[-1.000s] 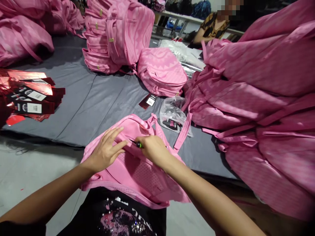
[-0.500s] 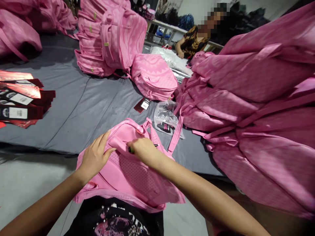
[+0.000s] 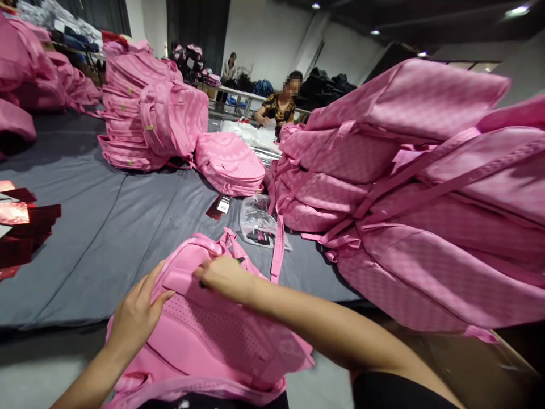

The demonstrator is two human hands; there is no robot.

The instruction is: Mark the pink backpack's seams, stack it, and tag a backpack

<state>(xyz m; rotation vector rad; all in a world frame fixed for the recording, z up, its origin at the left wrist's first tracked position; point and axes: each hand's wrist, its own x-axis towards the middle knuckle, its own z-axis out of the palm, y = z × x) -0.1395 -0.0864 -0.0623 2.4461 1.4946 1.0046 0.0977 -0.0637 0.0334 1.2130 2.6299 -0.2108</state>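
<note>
A bag workshop or packing hall. Piled pink backpacks [image 3: 417, 187] surround a grey padded table [image 3: 128, 227]. Red tags [image 3: 21, 227] lie at its left edge.

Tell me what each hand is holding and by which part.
Left hand grips the pink backpack by its top edge; right hand holds a thin dark tool, mostly hidden.

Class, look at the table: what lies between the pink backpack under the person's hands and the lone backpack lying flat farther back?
In the head view, between the near backpack and the far backpack lie a dark red tag, a clear plastic bag and grey table cover.
</note>
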